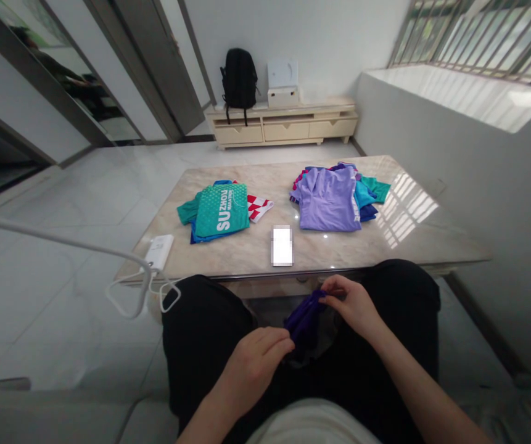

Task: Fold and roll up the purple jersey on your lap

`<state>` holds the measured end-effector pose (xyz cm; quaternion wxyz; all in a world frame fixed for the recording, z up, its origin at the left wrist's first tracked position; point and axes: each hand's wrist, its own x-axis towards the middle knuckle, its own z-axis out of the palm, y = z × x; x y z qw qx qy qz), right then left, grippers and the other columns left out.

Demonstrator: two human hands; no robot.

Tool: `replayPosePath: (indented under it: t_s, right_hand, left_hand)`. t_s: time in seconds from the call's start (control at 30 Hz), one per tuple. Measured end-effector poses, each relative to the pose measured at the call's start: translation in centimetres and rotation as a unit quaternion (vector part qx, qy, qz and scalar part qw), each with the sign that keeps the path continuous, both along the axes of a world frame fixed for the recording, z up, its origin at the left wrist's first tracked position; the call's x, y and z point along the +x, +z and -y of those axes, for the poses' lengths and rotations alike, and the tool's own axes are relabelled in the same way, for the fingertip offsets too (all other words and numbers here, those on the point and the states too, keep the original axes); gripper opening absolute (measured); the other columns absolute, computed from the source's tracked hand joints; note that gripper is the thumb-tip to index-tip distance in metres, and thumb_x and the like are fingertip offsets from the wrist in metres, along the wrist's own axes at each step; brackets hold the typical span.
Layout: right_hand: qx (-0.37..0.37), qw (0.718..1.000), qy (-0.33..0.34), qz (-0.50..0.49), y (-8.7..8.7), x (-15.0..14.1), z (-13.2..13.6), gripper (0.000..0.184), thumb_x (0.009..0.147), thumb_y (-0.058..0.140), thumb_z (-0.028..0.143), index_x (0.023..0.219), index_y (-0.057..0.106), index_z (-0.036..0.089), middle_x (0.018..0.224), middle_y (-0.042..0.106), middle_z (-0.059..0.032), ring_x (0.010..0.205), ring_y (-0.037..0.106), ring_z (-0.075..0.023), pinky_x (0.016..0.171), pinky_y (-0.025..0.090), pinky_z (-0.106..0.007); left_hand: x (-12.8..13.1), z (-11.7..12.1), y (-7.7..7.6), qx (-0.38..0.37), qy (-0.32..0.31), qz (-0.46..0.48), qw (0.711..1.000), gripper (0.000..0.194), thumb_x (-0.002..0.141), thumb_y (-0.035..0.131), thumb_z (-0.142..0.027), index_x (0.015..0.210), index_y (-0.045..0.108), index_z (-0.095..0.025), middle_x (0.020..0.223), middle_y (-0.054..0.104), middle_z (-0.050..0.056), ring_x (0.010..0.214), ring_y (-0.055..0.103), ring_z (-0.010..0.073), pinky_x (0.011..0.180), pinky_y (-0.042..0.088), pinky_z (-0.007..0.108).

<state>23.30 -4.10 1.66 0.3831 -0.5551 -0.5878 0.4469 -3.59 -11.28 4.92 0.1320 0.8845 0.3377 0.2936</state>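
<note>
Pinch grip, closed | left hand (256,359) + right hand (354,306) | holding purple cloth (304,319)

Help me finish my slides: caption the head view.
Left hand and right hand hold purple cloth before a table bearing clothes in two piles.

The lower part of the purple cloth (304,317) was lost in shadow. The bright rectangle (282,245) was obscured by coarse pixels, most of the garments (376,189) under the lilac shirt (327,200) were covered, and the left forearm (216,404) and right forearm (420,385) were cut off by the bottom edge.
</note>
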Motion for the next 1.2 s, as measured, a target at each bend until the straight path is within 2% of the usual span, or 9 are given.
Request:
replayPosePath:
  t_s: [0.07, 0.13, 0.23, 0.33, 0.43, 0.63, 0.83, 0.97, 1.2]
  right_hand:
    - [-0.011, 1.000, 0.017, -0.017, 0.6, 0.3, -0.1, 0.017, 0.075, 0.077, 0.026, 0.090, 0.074, 0.019, 0.089, 0.075, -0.0025, 0.087, 0.071, -0.0201, 0.085, 0.056, -0.034]
    - [-0.005, 0.999, 0.042, -0.023, 1.5, 0.5, 0.2, 0.016, 0.079, 0.075, 0.024, 0.094, 0.076, 0.019, 0.094, 0.075, -0.0034, 0.092, 0.070, -0.0200, 0.088, 0.055, -0.034]
    - [0.035, 0.996, 0.076, -0.020, 3.1, 0.4, 0.9, 0.008, 0.086, 0.071, 0.020, 0.092, 0.075, 0.020, 0.094, 0.073, -0.0024, 0.093, 0.068, -0.0180, 0.088, 0.052, -0.031]
    - [0.086, 0.992, 0.091, -0.017, 4.5, 0.1, 1.5, 0.010, 0.089, 0.067, 0.015, 0.094, 0.073, 0.022, 0.095, 0.070, -0.0013, 0.093, 0.066, -0.0164, 0.088, 0.049, -0.029]
    - [0.116, 0.989, 0.087, -0.006, 5.3, -0.2, 1.7, 0.013, 0.091, 0.065, 0.012, 0.096, 0.071, 0.023, 0.095, 0.069, -0.0007, 0.093, 0.065, -0.0158, 0.086, 0.048, -0.028]
    - [0.111, 0.992, 0.053, 0.016, 5.6, 0.0, 1.7, 0.007, 0.089, 0.070, 0.015, 0.090, 0.070, 0.022, 0.091, 0.069, -0.0001, 0.088, 0.065, -0.0165, 0.082, 0.048, -0.028]
    - [0.118, 0.992, 0.038, 0.034, 5.7, -0.2, 1.9, 0.012, 0.084, 0.070, 0.010, 0.087, 0.068, 0.022, 0.089, 0.068, 0.0008, 0.087, 0.064, -0.0160, 0.082, 0.048, -0.028]
    - [0.142, 0.988, 0.040, 0.036, 5.5, -0.5, 1.8, 0.015, 0.085, 0.068, 0.008, 0.088, 0.068, 0.022, 0.090, 0.067, 0.0013, 0.088, 0.064, -0.0151, 0.083, 0.047, -0.027]
    - [0.141, 0.988, 0.033, 0.053, 5.0, -0.1, 1.8, 0.015, 0.085, 0.069, 0.008, 0.088, 0.068, 0.022, 0.090, 0.067, 0.0015, 0.088, 0.064, -0.0151, 0.082, 0.047, -0.028]
  left_hand:
    - [-0.2, -0.2, 0.2, 0.008, 0.026, 0.048, 0.998, 0.007, 0.102, 0.062, -0.022, 0.105, 0.067, -0.018, 0.098, 0.075, 0.005, 0.086, 0.071, 0.0164, 0.079, 0.059, 0.028]
    - [-0.3, -0.4, 0.4, 0.016, 0.067, 0.078, 0.995, 0.014, 0.099, 0.068, -0.023, 0.112, 0.068, -0.019, 0.097, 0.075, 0.004, 0.087, 0.072, 0.0155, 0.081, 0.059, 0.026]
    - [-0.4, -0.8, 0.7, 0.034, 0.142, 0.067, 0.987, 0.032, 0.100, 0.066, -0.019, 0.132, 0.064, -0.019, 0.103, 0.074, 0.005, 0.092, 0.072, 0.0160, 0.086, 0.059, 0.027]
    - [-0.4, -1.4, 1.0, 0.034, 0.171, 0.054, 0.983, 0.029, 0.100, 0.065, -0.018, 0.128, 0.066, -0.020, 0.102, 0.073, 0.005, 0.093, 0.071, 0.0169, 0.087, 0.059, 0.030]
    - [-0.4, -1.8, 1.3, 0.033, 0.161, 0.074, 0.984, 0.016, 0.097, 0.068, -0.014, 0.111, 0.070, -0.020, 0.098, 0.072, 0.003, 0.092, 0.069, 0.0162, 0.087, 0.058, 0.029]
    - [-1.0, -2.1, 1.7, 0.051, 0.113, 0.097, 0.987, 0.013, 0.097, 0.066, -0.008, 0.100, 0.070, -0.020, 0.097, 0.071, 0.002, 0.093, 0.067, 0.0146, 0.085, 0.057, 0.026]
    - [-0.9, -2.6, 1.2, 0.049, 0.131, 0.037, 0.989, 0.018, 0.097, 0.065, -0.010, 0.113, 0.069, -0.017, 0.100, 0.070, 0.005, 0.095, 0.066, 0.0185, 0.087, 0.057, 0.031]
    - [-0.4, -3.0, 1.1, 0.015, 0.129, -0.024, 0.991, 0.012, 0.095, 0.069, -0.013, 0.105, 0.067, -0.017, 0.096, 0.070, 0.005, 0.096, 0.063, 0.0235, 0.088, 0.055, 0.039]
    - [0.2, -2.7, 1.1, -0.021, 0.130, -0.047, 0.990, 0.014, 0.093, 0.070, -0.010, 0.104, 0.067, -0.017, 0.097, 0.067, 0.005, 0.094, 0.060, 0.0232, 0.088, 0.053, 0.040]
